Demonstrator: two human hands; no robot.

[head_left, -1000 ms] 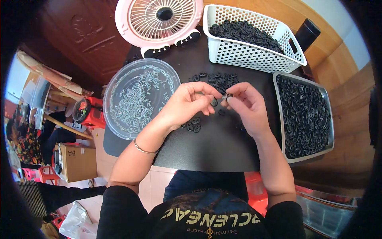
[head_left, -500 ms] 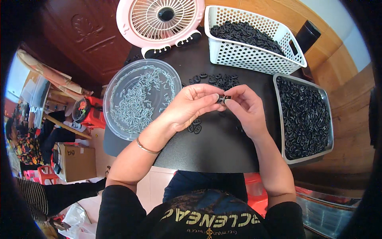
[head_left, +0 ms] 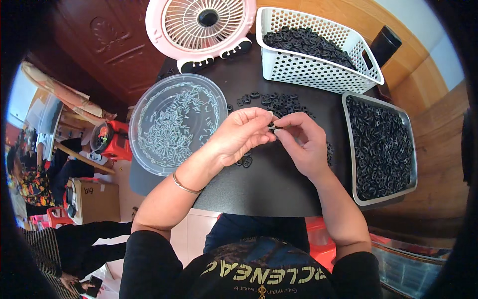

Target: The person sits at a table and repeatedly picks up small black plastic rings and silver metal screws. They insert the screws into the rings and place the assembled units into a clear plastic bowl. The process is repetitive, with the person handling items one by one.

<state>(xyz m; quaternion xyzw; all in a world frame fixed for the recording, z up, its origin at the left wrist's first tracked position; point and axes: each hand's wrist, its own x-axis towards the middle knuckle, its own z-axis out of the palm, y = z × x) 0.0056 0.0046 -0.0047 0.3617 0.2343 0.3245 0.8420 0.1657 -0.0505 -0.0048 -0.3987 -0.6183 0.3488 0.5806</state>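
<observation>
Over the middle of the dark table, my left hand and my right hand meet fingertip to fingertip. Between them is a small black plastic piece, pinched from both sides and mostly covered by the fingers. Just beyond the hands lies a loose pile of small black plastic pieces with holes. A few more, such as one black piece, rest under my left hand. Left of my left hand stands a round clear tub with many short silvery pins in it.
A pink fan stands at the back. Black pieces fill a white perforated basket at the back right and a metal tray on the right. A dark cylinder is behind the basket. Other people are at the left.
My right hand has shifted slightly left and its fingers have turned on the black piece. More loose pieces show beside my right hand. At lower left, another person's hand and phone-like object have appeared.
</observation>
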